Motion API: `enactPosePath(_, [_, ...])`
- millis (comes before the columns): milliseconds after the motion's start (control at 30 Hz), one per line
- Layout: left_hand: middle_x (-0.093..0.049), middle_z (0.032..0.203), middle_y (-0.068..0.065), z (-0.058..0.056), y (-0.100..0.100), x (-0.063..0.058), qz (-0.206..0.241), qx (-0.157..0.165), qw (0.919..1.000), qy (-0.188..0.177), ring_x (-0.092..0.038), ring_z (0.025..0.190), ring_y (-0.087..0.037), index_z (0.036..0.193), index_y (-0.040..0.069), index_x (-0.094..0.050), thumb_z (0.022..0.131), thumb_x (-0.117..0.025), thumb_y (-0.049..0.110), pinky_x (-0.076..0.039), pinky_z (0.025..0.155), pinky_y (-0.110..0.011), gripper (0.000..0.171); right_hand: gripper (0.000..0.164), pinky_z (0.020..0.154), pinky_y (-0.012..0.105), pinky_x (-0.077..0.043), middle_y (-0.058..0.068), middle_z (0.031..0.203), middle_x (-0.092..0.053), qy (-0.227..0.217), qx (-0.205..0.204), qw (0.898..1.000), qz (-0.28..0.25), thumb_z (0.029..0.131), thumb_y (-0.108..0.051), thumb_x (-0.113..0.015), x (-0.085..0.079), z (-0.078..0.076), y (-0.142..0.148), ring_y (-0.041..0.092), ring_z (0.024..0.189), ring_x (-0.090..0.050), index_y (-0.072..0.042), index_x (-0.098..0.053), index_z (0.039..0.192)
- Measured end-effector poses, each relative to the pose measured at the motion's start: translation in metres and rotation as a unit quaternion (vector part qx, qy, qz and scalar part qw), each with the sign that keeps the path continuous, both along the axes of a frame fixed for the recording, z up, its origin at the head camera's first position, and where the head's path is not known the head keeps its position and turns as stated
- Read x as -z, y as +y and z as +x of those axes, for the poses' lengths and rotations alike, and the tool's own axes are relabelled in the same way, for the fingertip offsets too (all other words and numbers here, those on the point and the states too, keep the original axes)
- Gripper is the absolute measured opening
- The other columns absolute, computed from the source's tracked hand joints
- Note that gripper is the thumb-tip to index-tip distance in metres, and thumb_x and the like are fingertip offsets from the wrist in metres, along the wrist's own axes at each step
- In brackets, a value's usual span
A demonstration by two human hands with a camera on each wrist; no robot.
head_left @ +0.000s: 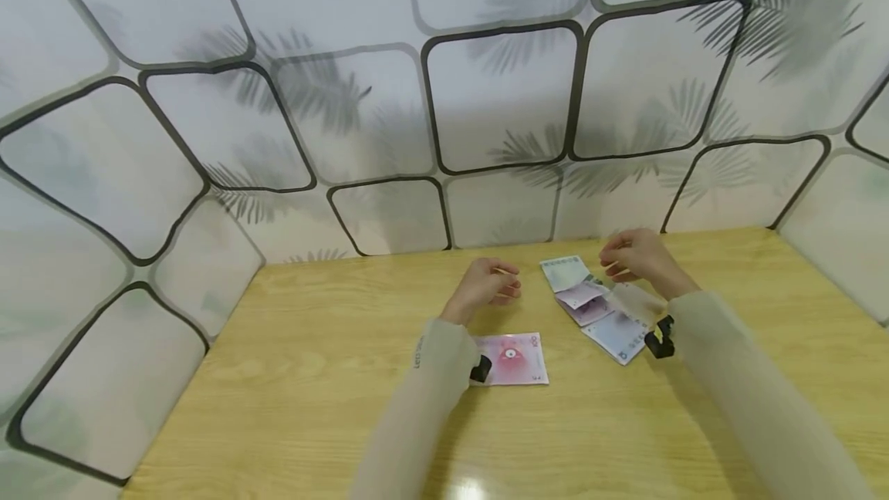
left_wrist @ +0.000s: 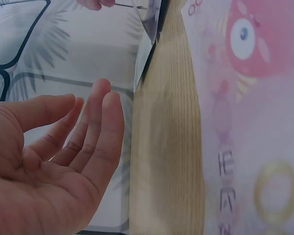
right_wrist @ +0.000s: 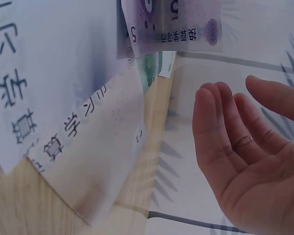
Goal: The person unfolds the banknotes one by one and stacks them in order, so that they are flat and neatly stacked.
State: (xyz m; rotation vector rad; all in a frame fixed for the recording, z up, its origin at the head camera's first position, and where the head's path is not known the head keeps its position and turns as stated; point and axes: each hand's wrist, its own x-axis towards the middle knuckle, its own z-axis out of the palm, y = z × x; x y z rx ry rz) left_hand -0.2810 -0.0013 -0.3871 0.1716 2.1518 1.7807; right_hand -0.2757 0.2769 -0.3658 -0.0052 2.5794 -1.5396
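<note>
A pink play banknote (head_left: 524, 361) with a one-eyed cartoon figure lies flat on the table, partly covered by the left sleeve and wrist. Above its far side, my left hand (head_left: 485, 284) holds nothing, its fingers loosely bent in the left wrist view. To the right is a loose, overlapping group of play notes: a greenish one (head_left: 564, 272) at the back, a folded purple one (head_left: 585, 303) marked 5, a pale bluish one (head_left: 618, 336) in front and a beige one (right_wrist: 103, 156) partly beneath. Beside these, my right hand (head_left: 640, 257) hovers with relaxed fingers and an empty palm.
The light wood table (head_left: 312, 376) meets a patterned wall covering (head_left: 500, 106) at its back edge, with the same covering along the left and right sides. Dark camera mounts (head_left: 660, 336) sit at the wrists, low over the notes.
</note>
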Motion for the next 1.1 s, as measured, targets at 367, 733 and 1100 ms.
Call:
enactPosePath(367, [-0.069, 0.111, -0.025, -0.016, 0.024, -0.002, 0.013, -0.024, 0.9996, 0.000, -0.070, 0.098, -0.035, 0.120, -0.011, -0.065, 0.098, -0.060, -0.003, -0.060, 0.086, -0.039, 0.025, 0.032, 0.088, 0.045, -0.058, 0.031, 0.113, -0.063, 0.002, -0.005, 0.999, 0.036, 0.101, -0.007, -0.058, 0.001, -0.015, -0.003, 0.041, 0.100, -0.066, 0.018, -0.054, 0.120])
enactPosePath(733, [-0.069, 0.115, -0.023, -0.022, 0.038, 0.008, -0.003, -0.036, 0.9992, -0.015, -0.070, 0.103, -0.033, 0.124, -0.009, -0.065, 0.097, -0.057, -0.004, -0.059, 0.086, -0.036, 0.029, 0.029, 0.065, 0.031, -0.057, 0.019, 0.093, -0.064, -0.021, -0.037, 0.998, 0.056, 0.097, -0.004, -0.062, 0.014, -0.026, -0.009, 0.020, 0.076, -0.060, 0.018, -0.055, 0.113])
enactPosePath(1100, [-0.067, 0.119, -0.019, -0.022, 0.051, 0.010, -0.001, -0.038, 0.9984, -0.041, -0.069, 0.106, -0.029, 0.128, -0.008, -0.063, 0.099, -0.056, -0.003, -0.059, 0.086, -0.033, 0.031, 0.033, 0.071, 0.035, -0.060, 0.028, 0.104, -0.064, -0.019, -0.043, 0.994, 0.095, 0.097, -0.007, -0.063, 0.017, -0.028, -0.017, 0.031, 0.089, -0.066, 0.018, -0.055, 0.117])
